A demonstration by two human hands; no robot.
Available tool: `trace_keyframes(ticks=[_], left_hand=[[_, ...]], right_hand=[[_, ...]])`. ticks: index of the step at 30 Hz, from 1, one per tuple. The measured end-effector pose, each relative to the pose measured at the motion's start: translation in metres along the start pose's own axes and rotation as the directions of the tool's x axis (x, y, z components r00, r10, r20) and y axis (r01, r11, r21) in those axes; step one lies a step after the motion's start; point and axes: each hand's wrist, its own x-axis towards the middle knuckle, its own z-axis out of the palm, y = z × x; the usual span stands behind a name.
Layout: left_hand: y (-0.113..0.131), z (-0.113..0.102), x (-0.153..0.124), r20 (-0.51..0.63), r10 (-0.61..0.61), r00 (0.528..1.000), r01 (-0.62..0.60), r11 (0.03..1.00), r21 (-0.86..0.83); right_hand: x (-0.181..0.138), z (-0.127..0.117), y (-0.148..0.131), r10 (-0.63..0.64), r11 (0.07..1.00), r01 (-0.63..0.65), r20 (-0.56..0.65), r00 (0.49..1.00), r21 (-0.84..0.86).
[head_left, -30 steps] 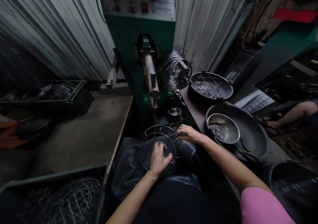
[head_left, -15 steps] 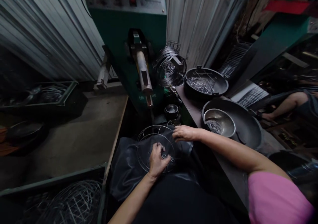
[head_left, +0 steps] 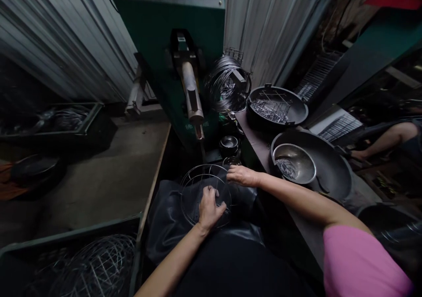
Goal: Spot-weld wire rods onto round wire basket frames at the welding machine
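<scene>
A round wire frame point(head_left: 186, 180), made of thin rings joined by short crosspieces, stands over the dark apron on my lap, below the welding machine's electrode arm point(head_left: 191, 92). My right hand point(head_left: 242, 175) pinches at the frame's upper right rim; its fingertips are partly hidden. Inside the frame's outline, my left hand point(head_left: 209, 208) has its fingers and thumb curled around small shiny wire pieces point(head_left: 218, 204), which show only in part.
At right, a steel bowl point(head_left: 298, 156) of short wires sits in a large black pan point(head_left: 332, 169). Behind is another pan point(head_left: 298, 108) of wire pieces, beside a wire coil point(head_left: 226, 81). A crate point(head_left: 70, 235) of wire parts stands lower left. Another person's arm point(head_left: 385, 143) shows far right.
The view has shifted slightly. My right hand stays at the frame's rim, a little further left, and my left hand remains curled inside the frame's outline.
</scene>
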Motion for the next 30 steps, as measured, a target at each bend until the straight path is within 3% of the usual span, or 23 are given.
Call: trace_keyframes(ticks=[5, 8, 10, 12, 16, 20, 23, 27, 30], left_hand=[[0.002, -0.003, 0.009, 0.033, -0.034, 0.999, 0.034, 0.999, -0.012], [0.003, -0.005, 0.012, 0.035, -0.051, 0.998, 0.051, 0.998, -0.026], [0.002, -0.004, 0.012, 0.034, -0.066, 0.997, 0.068, 0.997, -0.046], [0.0, -0.004, 0.012, 0.041, -0.08, 0.996, 0.083, 0.993, -0.084], [-0.001, -0.008, 0.022, 0.041, -0.119, 0.992, 0.123, 0.984, -0.127], [0.009, -0.024, 0.038, -0.05, -0.149, 0.988, 0.142, 0.982, -0.123], [0.012, -0.039, 0.036, -0.087, -0.157, 0.984, 0.146, 0.981, -0.126], [0.006, -0.046, 0.02, -0.108, -0.227, 0.968, 0.212, 0.968, -0.136], [0.004, -0.046, 0.013, -0.117, -0.266, 0.957, 0.246, 0.956, -0.159]], right_hand=[[0.001, -0.004, 0.005, 0.087, 0.995, -0.084, -0.055, 0.995, 0.052], [-0.01, -0.021, -0.007, 0.158, 0.974, -0.116, -0.217, 0.963, 0.194], [-0.027, -0.029, -0.022, 0.299, 0.927, -0.18, -0.363, 0.882, 0.328], [-0.047, -0.029, -0.038, 0.489, 0.837, -0.274, -0.424, 0.762, 0.474], [-0.076, -0.001, -0.058, 0.762, 0.589, -0.487, -0.242, 0.601, 0.644], [-0.071, 0.026, -0.058, 0.868, 0.404, -0.595, -0.085, 0.49, 0.695], [-0.055, 0.034, -0.056, 0.867, 0.338, -0.563, -0.018, 0.498, 0.754], [-0.037, 0.049, -0.066, 0.807, 0.108, -0.507, 0.222, 0.547, 0.855], [-0.033, 0.064, -0.078, 0.733, -0.003, -0.459, 0.314, 0.603, 0.888]])
